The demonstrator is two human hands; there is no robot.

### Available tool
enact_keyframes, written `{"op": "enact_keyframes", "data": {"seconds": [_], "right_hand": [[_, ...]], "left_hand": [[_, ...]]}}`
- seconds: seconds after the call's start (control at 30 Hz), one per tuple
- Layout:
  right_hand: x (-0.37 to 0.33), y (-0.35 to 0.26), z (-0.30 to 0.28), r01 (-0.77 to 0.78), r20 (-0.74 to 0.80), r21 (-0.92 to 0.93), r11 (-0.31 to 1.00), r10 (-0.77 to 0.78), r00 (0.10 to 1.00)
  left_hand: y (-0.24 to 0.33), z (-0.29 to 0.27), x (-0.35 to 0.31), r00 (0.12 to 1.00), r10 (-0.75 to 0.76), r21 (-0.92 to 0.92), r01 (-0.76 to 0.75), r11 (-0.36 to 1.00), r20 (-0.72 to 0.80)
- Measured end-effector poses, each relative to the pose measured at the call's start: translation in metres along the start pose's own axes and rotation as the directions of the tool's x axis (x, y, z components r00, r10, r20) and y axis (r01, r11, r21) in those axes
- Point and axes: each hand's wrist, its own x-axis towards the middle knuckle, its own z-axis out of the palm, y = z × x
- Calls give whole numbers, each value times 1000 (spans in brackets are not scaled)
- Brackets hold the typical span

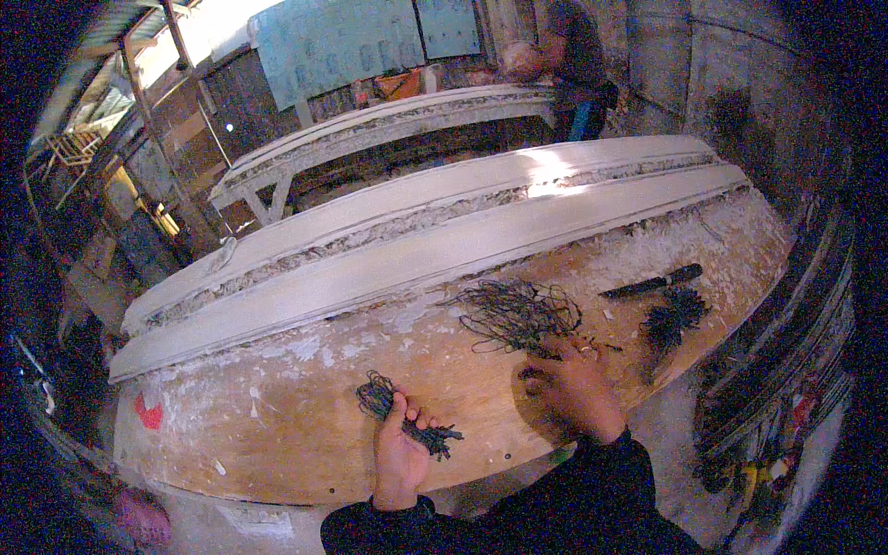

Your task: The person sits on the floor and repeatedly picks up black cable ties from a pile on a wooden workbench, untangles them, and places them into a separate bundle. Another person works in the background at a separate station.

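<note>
Bundle (377, 396): left grip (401, 451) is clasping it; right grip (583, 393), closure unclear, is seemingly picking at cords (513, 316), the next move likely calling for untangling.

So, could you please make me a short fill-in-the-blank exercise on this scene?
1. Of the left hand and the right hand, the one nearer the loose tangle is the ____ one.
2. A bundle of dark strands is held in the ____ hand.
3. The small scrap near the left end of the wooden tabletop is coloured ____.

Missing words: right; left; red.
</note>
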Motion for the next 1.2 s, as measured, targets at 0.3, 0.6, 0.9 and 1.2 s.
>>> {"op": "enact_keyframes", "data": {"seconds": [0.3,0.6,0.9,1.2], "right_hand": [[2,-11,-8,-57,-22,146,988,61,998],[-10,-45,2,341,33,274,899,-363,931],[-13,-68,10,434,110,304,848,-484,868],[-16,-71,18,467,103,428,774,-555,826]], "left_hand": [[-1,-5,3,1000,-22,-16,22,1000,10],[-8,-9,0,998,-15,68,11,998,62],[-6,1,-8,993,-3,193,-21,981,121],[0,12,-17,997,-42,304,21,952,63]]}}
